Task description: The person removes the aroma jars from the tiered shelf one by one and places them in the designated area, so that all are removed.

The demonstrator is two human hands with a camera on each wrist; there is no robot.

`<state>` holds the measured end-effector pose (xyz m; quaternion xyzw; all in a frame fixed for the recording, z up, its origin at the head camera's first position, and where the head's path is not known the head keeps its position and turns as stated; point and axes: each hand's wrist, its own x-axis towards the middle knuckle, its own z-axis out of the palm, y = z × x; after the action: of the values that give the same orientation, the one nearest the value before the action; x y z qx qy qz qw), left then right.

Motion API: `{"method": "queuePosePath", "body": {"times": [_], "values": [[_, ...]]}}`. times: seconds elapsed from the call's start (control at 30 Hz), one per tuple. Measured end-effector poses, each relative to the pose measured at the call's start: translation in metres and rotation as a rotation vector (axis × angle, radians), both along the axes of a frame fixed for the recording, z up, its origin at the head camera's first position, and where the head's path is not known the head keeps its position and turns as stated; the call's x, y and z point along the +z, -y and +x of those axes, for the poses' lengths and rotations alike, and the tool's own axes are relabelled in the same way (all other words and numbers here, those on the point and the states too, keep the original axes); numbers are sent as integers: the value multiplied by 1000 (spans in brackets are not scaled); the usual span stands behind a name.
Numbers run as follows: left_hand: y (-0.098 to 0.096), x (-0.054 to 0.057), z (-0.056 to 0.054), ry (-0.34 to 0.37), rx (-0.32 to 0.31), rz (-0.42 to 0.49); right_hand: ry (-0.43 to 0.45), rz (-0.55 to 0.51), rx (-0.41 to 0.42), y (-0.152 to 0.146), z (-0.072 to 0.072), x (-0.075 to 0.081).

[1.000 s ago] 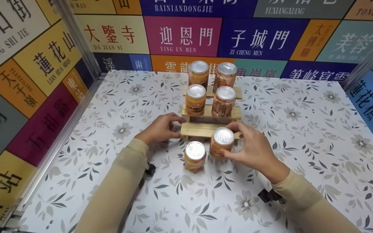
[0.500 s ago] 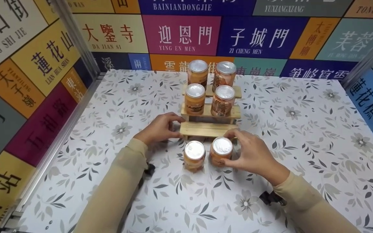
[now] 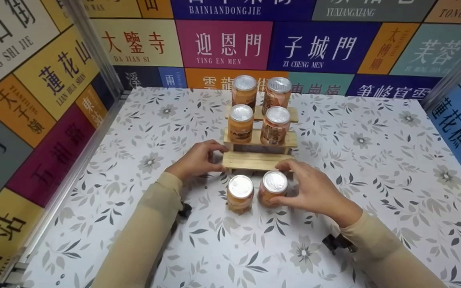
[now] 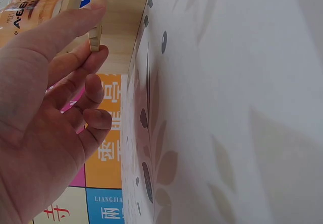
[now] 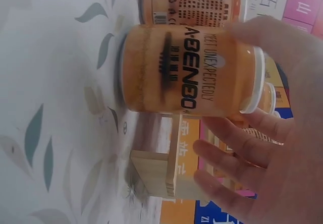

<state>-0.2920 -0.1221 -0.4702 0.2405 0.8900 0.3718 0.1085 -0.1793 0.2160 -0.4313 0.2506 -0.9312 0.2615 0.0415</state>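
Note:
My left hand [image 3: 198, 159] pinches the left end of the lowest step of a small wooden display rack [image 3: 254, 161]. In the left wrist view, thumb and forefinger lie on either side of the step's edge [image 4: 94, 37]. My right hand [image 3: 314, 188] holds a clear jar of orange contents [image 3: 269, 198] with a silvery lid, thumb on the near side and fingers behind. The jar stands upright on the table in front of the rack; its label shows in the right wrist view [image 5: 186, 70]. Just left of it stands a similar jar [image 3: 240, 202].
Two jars stand on the middle step, a left one [image 3: 241, 130] and a right one [image 3: 275, 132]. Behind them, two more [image 3: 244, 94] [image 3: 277, 96] stand on the top step. A flower-patterned cover [image 3: 154, 252] lies over the table, with sign-printed walls [image 3: 226, 44] around it.
My right hand has brought its jar down and towards me, away from the lowest step, beside the other front jar. The left hand has kept its place at the rack.

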Motion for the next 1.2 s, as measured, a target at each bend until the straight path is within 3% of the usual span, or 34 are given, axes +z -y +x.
{"method": "queuePosePath", "body": {"times": [0.2, 0.67, 0.93, 1.2], "values": [[0, 0, 0, -8, -13, 0, 5, -65, -52, 0, -8, 9], [-1, 2, 1, -32, -26, -6, -71, -262, -133, -1, -51, 28], [0, 1, 0, -14, -9, -14, -97, -266, -244, 2, -76, 37], [-1, 1, 1, -8, -8, -12, -74, -266, -261, 9, -96, 38]]}}
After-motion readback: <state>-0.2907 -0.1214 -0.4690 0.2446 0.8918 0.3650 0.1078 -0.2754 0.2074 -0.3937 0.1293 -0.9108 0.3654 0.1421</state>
